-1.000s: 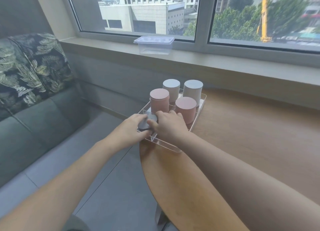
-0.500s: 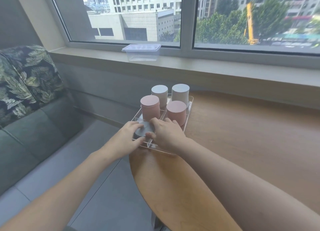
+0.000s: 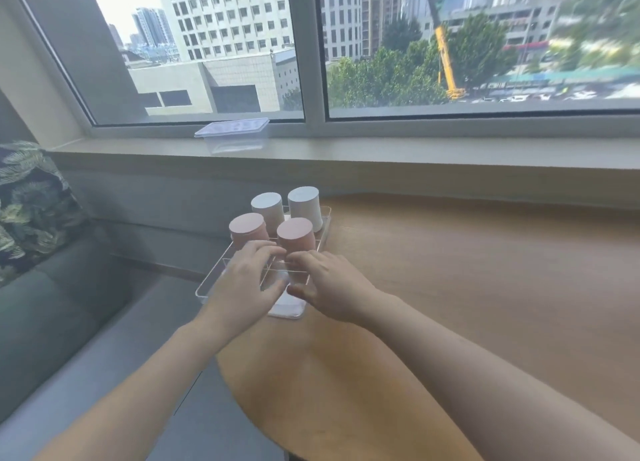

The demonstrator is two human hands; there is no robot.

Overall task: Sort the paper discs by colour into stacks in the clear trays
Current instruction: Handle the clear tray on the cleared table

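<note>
- Wooden table (image 3: pixel 485 287) under a wide window, grey sofa off to the left, lidded plastic box (image 3: pixel 235 133) up on the sill.
- Clear tray (image 3: pixel 207 280) at the table's left end, split by thin see-through walls into compartments, its near end under both hands.
- Just past the fingertips: two pink stacks (image 3: pixel 246 230) of paper discs, side by side, upright, tall and tidy.
- Further beyond those: two white stacks (image 3: pixel 268 208), also upright, in the tray's far compartments.
- Left hand (image 3: pixel 244 284) palm down over the near-left compartment, fingers loosely spread and reaching forward to the base of the pink stacks; nothing seen in its hold, though whatever lies under the palm stays hidden.
- Right hand (image 3: pixel 329 284) palm down over the near-right compartment, fingers slightly bent, thumb out toward the left hand; cannot tell whether anything is pinched beneath.
- Between and below the two hands, a pale flat patch on the tray floor, too blurred to name.
- Judged by look: single discs light, thin, bendable, easily creased, likely to slide off one another.
- Best hold for one disc: a gentle pinch at the rim, thumb under and finger on top.
- Best hold for a whole stack: fingers wrapped low round the sides, squeezed evenly, kept vertical.
- Risk: tall stacks apt to lean or spill if knocked by a knuckle; the thin clear tray walls likely give little support.
</note>
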